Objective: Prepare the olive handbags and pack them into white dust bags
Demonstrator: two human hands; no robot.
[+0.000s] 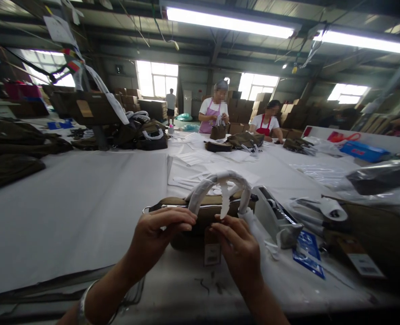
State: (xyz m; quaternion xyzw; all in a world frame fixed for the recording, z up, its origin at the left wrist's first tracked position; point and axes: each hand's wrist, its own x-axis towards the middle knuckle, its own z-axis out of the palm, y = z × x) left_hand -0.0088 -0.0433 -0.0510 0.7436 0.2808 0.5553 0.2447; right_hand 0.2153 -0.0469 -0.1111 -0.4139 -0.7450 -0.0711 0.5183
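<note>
A small olive-brown handbag stands upright on the table before me, its zipper along the top. Its arched handle is wrapped in white material. A ragged strip of white tape hangs from the top of the arch. My left hand is closed, thumb and fingers pinching at the left foot of the handle. My right hand is closed too, its fingertips at the lower end of the strip. Below them a brown and white hang tag hangs on the bag's front.
A grey tape dispenser stands right of the bag, beside a blue packet. Another olive bag lies at the right. Further bags are piled at the back left. Two co-workers are across the table.
</note>
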